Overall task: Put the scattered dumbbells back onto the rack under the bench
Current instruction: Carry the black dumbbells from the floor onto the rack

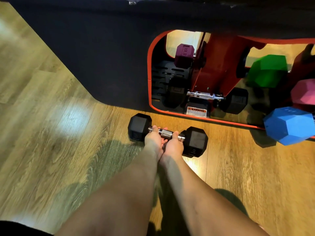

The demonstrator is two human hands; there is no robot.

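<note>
Dumbbells are partly stored already; one black dumbbell (pixel 167 135) lies on the wooden floor (pixel 51 133), just before the red lower edge of the rack (pixel 204 119). Both hands are on its chrome handle: the left hand (pixel 154 139) and the right hand (pixel 173 144) curl their fingers around it, side by side. The step in hand seems to be the grasp before lifting. Next it probably must rise over that red edge. Behind the edge, another black dumbbell (pixel 205 97) already fills the front of the rack, so free room looks narrow; the blue dumbbell (pixel 289 126) crowds the right side.

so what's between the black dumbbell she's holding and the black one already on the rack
In the head view, bare wood floor, then the rack's red frame rail and white warning label.
</note>
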